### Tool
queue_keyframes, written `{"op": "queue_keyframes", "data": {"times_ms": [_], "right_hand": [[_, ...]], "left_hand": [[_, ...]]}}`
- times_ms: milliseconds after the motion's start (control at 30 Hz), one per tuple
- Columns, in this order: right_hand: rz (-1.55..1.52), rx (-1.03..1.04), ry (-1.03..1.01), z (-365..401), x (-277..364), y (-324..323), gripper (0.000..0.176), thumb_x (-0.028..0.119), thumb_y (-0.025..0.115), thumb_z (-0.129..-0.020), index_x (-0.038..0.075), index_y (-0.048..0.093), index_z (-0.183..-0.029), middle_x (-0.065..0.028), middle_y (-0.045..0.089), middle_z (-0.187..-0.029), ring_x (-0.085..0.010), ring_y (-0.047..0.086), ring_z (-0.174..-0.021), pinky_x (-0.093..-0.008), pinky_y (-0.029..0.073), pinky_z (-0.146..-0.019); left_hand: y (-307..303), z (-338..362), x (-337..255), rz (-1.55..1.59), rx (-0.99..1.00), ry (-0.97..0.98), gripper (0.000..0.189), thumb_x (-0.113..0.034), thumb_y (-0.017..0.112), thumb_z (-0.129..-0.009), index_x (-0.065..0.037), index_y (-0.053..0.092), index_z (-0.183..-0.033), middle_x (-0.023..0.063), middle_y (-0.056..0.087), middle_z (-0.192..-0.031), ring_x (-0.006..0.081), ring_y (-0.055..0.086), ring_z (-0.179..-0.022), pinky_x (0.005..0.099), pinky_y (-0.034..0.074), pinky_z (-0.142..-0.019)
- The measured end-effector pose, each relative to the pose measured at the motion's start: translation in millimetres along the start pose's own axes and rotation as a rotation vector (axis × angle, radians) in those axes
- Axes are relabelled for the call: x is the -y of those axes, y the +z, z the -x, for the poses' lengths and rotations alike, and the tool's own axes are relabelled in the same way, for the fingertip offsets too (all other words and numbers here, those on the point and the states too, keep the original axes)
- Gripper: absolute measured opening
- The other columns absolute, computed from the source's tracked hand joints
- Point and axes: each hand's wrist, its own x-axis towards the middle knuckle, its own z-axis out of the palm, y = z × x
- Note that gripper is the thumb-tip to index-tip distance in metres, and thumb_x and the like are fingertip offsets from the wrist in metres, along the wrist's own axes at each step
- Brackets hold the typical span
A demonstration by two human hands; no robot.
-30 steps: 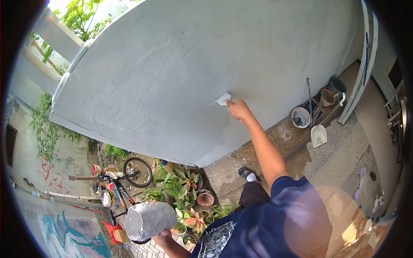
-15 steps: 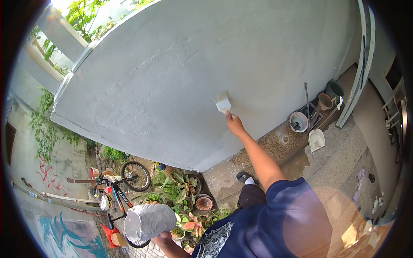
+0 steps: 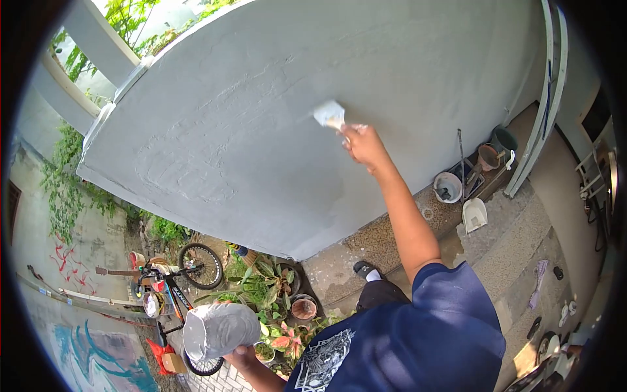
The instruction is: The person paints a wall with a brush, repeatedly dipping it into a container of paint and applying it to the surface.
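My right hand [image 3: 364,147] is closed round the handle of a wide paintbrush [image 3: 330,114]. The brush's pale head lies against the grey wall [image 3: 281,144], its bristles pointing up and left. Rough ridges mark the wall's left part, while a darker, smoother patch shows around its middle. Low in the view, my left hand [image 3: 241,356] holds a grey-coated container [image 3: 221,330] from its right side; most of its fingers are hidden behind it.
A bicycle [image 3: 175,287] and potted plants [image 3: 268,287] stand below the wall. At the right are a bucket [image 3: 448,187], a white dustpan [image 3: 475,215], more pots and metal rails [image 3: 547,98]. A shoe [image 3: 364,268] shows on the step.
My right hand has moved up with the brush, whose head has swung to point up and left. The container in my left hand has shifted slightly left.
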Motion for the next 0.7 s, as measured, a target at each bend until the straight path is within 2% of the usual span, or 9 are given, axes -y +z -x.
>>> {"op": "queue_keyframes", "data": {"times_ms": [100, 200, 300, 367, 433, 567, 600, 667, 700], "right_hand": [[-0.171, 0.021, -0.318, 13, 70, 18, 0.034, 0.035, 0.049, -0.103, 0.003, 0.059, -0.097, 0.0046, 0.044, -0.062, -0.0008, 0.03, -0.045, -0.0207, 0.023, -0.04], [-0.205, 0.027, -0.405, -1, 87, 31, 0.036, 0.035, 0.051, -0.102, 0.002, 0.059, -0.093, 0.0042, 0.045, -0.059, -0.0016, 0.034, -0.047, -0.0211, 0.028, -0.042], [0.063, -0.042, -0.28, -53, -5, 35, 0.043, 0.04, 0.051, -0.101, 0.001, 0.061, -0.086, -0.0048, 0.055, -0.061, -0.014, 0.052, -0.054, -0.0312, 0.043, -0.053], [0.299, -0.358, -0.658, -82, -126, 42, 0.039, 0.042, 0.046, -0.102, 0.007, 0.057, -0.088, 0.0017, 0.046, -0.059, -0.0084, 0.035, -0.042, -0.0261, 0.029, -0.039], [0.252, -0.361, -0.499, -63, -214, 36, 0.042, 0.045, 0.045, -0.102, 0.008, 0.056, -0.085, 0.0003, 0.049, -0.059, -0.0118, 0.037, -0.04, -0.0294, 0.032, -0.039], [-0.043, -0.095, 0.629, -10, -285, -14, 0.044, 0.043, 0.047, -0.101, 0.006, 0.056, -0.079, -0.0036, 0.052, -0.058, -0.014, 0.039, -0.039, -0.0335, 0.029, -0.036], [-0.045, -0.096, 0.63, -6, -303, -22, 0.044, 0.043, 0.047, -0.101, 0.006, 0.056, -0.079, -0.0036, 0.052, -0.058, -0.014, 0.039, -0.039, -0.0335, 0.029, -0.036], [0.394, -0.047, 0.717, -10, -313, -24, 0.042, 0.039, 0.049, -0.101, 0.004, 0.055, -0.078, -0.0035, 0.049, -0.056, -0.0127, 0.038, -0.04, -0.0317, 0.026, -0.035], [0.318, -0.042, 0.657, -19, -315, -27, 0.041, 0.036, 0.05, -0.1, 0.003, 0.055, -0.077, -0.0033, 0.049, -0.056, -0.0125, 0.038, -0.04, -0.0313, 0.026, -0.036]], "left_hand": [[4, 3, 0, 0.004, 0.012, 0.0, 0.122, -0.065, 0.082, -0.062, 0.002, 0.024, -0.147, 0.0241, 0.043, -0.143, 0.0368, 0.047, -0.128, 0.0487, 0.036, -0.108], [14, -4, 0, -0.007, 0.016, 0.008, 0.122, -0.065, 0.082, -0.062, 0.002, 0.024, -0.147, 0.0242, 0.043, -0.143, 0.0369, 0.047, -0.128, 0.0488, 0.036, -0.108], [12, -8, -2, -0.034, 0.024, 0.007, 0.122, -0.066, 0.081, -0.062, 0.002, 0.024, -0.147, 0.0242, 0.043, -0.142, 0.0369, 0.047, -0.128, 0.0488, 0.036, -0.108], [10, -17, -3, -0.05, 0.028, 0.001, 0.123, -0.066, 0.081, -0.062, 0.002, 0.024, -0.147, 0.0243, 0.043, -0.142, 0.0369, 0.047, -0.128, 0.0489, 0.036, -0.108], [3, -16, -3, -0.063, 0.021, -0.003, 0.123, -0.066, 0.081, -0.062, 0.003, 0.024, -0.147, 0.0243, 0.044, -0.142, 0.0369, 0.047, -0.128, 0.0489, 0.036, -0.108], [1, -15, -5, -0.11, 0.0, -0.024, 0.123, -0.067, 0.081, -0.062, 0.003, 0.024, -0.146, 0.0244, 0.044, -0.142, 0.0369, 0.048, -0.127, 0.049, 0.036, -0.108], [2, -15, -5, -0.113, 0.001, -0.024, 0.123, -0.067, 0.081, -0.062, 0.003, 0.024, -0.146, 0.0244, 0.044, -0.142, 0.037, 0.048, -0.127, 0.049, 0.036, -0.108], [0, -13, -6, -0.109, 0.003, -0.016, 0.123, -0.068, 0.081, -0.062, 0.003, 0.024, -0.146, 0.0244, 0.044, -0.142, 0.037, 0.048, -0.127, 0.049, 0.037, -0.108], [0, -15, -5, -0.108, 0.0, -0.017, 0.123, -0.068, 0.081, -0.062, 0.003, 0.024, -0.146, 0.0244, 0.044, -0.142, 0.037, 0.048, -0.127, 0.049, 0.037, -0.108]]}}
